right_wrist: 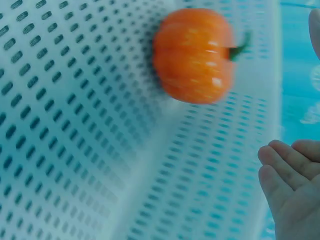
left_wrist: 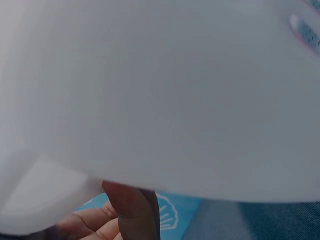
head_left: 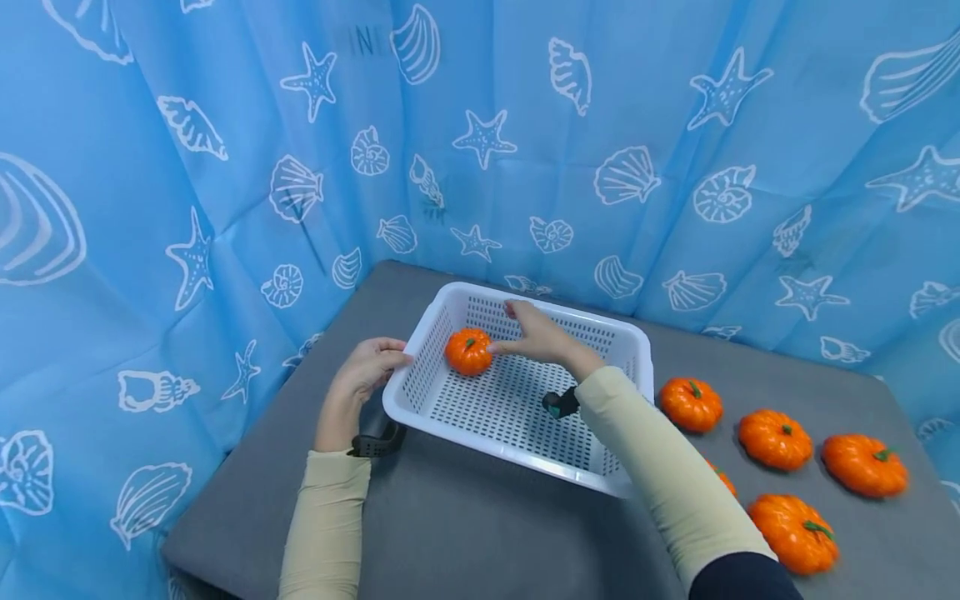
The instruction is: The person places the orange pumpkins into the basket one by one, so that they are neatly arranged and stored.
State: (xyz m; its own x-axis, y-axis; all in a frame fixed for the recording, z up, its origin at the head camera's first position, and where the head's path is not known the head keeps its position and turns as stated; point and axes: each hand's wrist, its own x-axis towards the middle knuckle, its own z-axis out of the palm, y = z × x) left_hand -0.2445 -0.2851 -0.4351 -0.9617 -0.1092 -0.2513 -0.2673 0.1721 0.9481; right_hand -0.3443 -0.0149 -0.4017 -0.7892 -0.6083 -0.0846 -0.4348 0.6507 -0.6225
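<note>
A white perforated plastic basket point(head_left: 517, 455) sits on the grey table. Inside, toward its left end, lies a small orange pumpkin point(head_left: 468, 352) with a green stem. My left hand point(head_left: 369, 367) holds the basket's left rim; in the left wrist view the white basket wall point(left_wrist: 165, 100) covers most of that hand. Above the basket floor is my right hand point(head_left: 543, 335), thumb and fingers spread, its thumb close to the pumpkin's right side. In the right wrist view its straight fingers point(right_wrist: 285, 172) are apart from the pumpkin point(right_wrist: 192, 56), with nothing held.
To the basket's right, several more orange pumpkins stand on the table, among them one nearest the basket point(head_left: 691, 405) and a front one point(head_left: 793, 533). Another is partly hidden by my right sleeve point(head_left: 660, 458). A blue shell-print curtain point(head_left: 517, 208) hangs behind the table.
</note>
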